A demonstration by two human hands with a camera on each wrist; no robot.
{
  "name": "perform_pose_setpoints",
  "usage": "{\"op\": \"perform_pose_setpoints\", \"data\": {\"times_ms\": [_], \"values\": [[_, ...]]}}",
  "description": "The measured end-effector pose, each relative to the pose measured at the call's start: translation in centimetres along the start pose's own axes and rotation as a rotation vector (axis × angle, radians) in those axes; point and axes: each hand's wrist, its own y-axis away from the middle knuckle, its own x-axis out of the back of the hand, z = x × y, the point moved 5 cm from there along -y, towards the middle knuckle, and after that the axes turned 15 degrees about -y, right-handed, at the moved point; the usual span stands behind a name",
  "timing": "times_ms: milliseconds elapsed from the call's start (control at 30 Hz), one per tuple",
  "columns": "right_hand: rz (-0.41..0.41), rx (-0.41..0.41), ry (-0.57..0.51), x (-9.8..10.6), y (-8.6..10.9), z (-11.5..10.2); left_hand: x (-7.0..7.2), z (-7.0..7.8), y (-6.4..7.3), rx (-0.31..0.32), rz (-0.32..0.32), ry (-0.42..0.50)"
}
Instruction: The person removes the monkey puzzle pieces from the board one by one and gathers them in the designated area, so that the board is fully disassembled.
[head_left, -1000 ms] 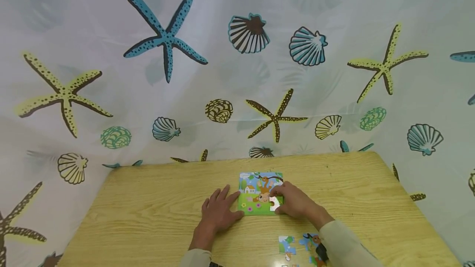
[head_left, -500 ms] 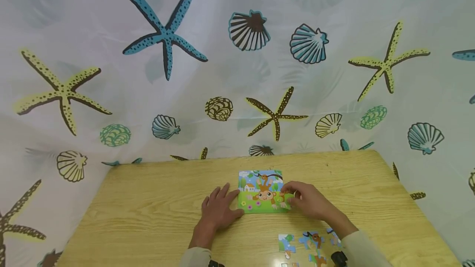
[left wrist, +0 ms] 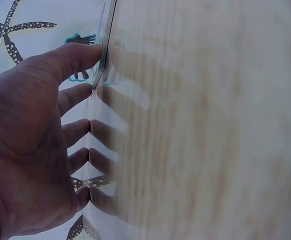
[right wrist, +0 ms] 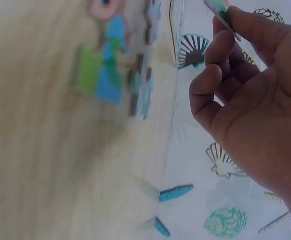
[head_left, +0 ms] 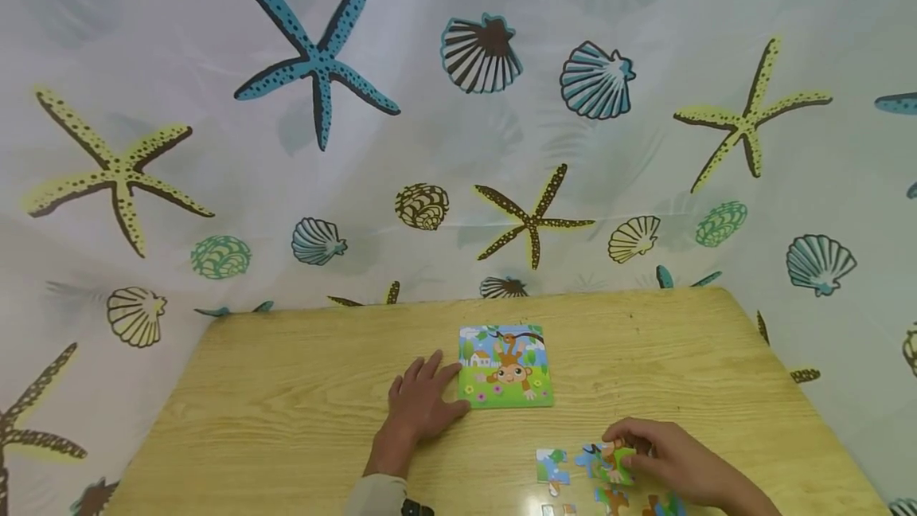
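Note:
A square picture board [head_left: 505, 369] with a monkey hanging from a branch lies flat in the middle of the wooden table. My left hand [head_left: 423, 404] rests spread on the wood beside it, thumb and index fingertips right at its left edge. In the left wrist view the left hand [left wrist: 30, 135] shows straight, relaxed fingers. My right hand [head_left: 673, 456] pinches a jigsaw piece [head_left: 618, 470] with green on it between thumb and index finger, low over the loose pieces. In the right wrist view the pinched piece [right wrist: 219, 9] is seen nearly edge-on.
Several loose jigsaw pieces lie at the front right, among them a blue corner piece [head_left: 550, 468], an orange-brown piece [head_left: 612, 500] and a partly covered piece [head_left: 666, 506]. The table [head_left: 301, 388] meets a hanging cloth [head_left: 372, 181] printed with shells and starfish.
My right hand has drawn the pinched piece off the picture board's lower right part, rightward and toward me, to the loose pieces. The left hand has stayed beside the board.

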Motion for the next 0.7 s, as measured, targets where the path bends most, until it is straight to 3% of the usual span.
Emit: {"op": "perform_pose_setpoints", "data": {"times_ms": [133,367,433,567,700], "values": [[-0.056,0.034,-0.036,0.0,2.3,0.6,0.3,0.1,0.1,0.001,-0.003,0.014],[-0.202,0.063,-0.223,-0.7,5.4,1.8,0.7,-0.1,0.3,0.006,-0.015,0.027],[-0.222,0.063,-0.235,-1.0,6.0,2.3,0.8,-0.1,0.3,0.006,-0.011,0.023],[-0.170,-0.082,-0.232,-1.5,6.9,3.6,0.8,-0.4,0.4,0.011,-0.011,0.012],[-0.073,-0.262,-0.146,-1.9,7.3,4.8,0.9,-0.5,0.5,0.016,-0.015,0.012]]}}
